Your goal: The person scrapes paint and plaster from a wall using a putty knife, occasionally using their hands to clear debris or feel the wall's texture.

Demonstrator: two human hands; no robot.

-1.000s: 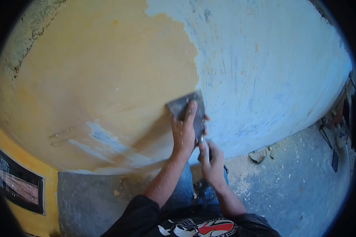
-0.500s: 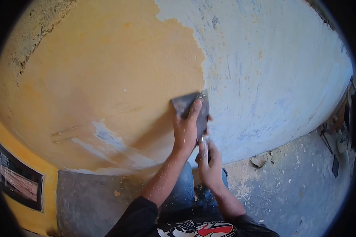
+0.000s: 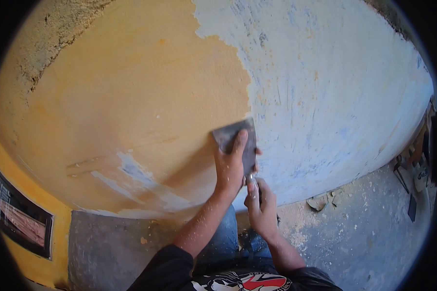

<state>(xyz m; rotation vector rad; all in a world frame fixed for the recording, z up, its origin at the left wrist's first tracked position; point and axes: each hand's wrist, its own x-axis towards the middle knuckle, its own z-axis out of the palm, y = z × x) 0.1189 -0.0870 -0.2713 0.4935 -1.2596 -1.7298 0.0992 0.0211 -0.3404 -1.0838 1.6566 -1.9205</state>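
A wide, dark metal paint scraper [image 3: 248, 150] lies with its blade edge at the ragged border between yellow paint [image 3: 179, 82] and the bared pale blue-white wall [image 3: 320, 92]. My left hand [image 3: 230, 162] grips the blade, thumb flat on its face and fingertips showing past its right edge. Lower down, my right hand [image 3: 262, 208] is wrapped round the scraper's handle, which is mostly hidden. Small paint flecks dot both forearms.
Paint flakes and dust litter the grey floor [image 3: 344, 233], with a larger curled chip [image 3: 317, 203] near the wall's foot. A dark-framed window [image 3: 22, 213] stands at lower left. Assorted objects [image 3: 417, 169] lean at the far right. Rough, broken plaster [image 3: 48, 34] shows at upper left.
The scraper and both hands sit slightly lower in view. Loose paint bits at the blade's edge are gone from there. The grip of both hands is unchanged.
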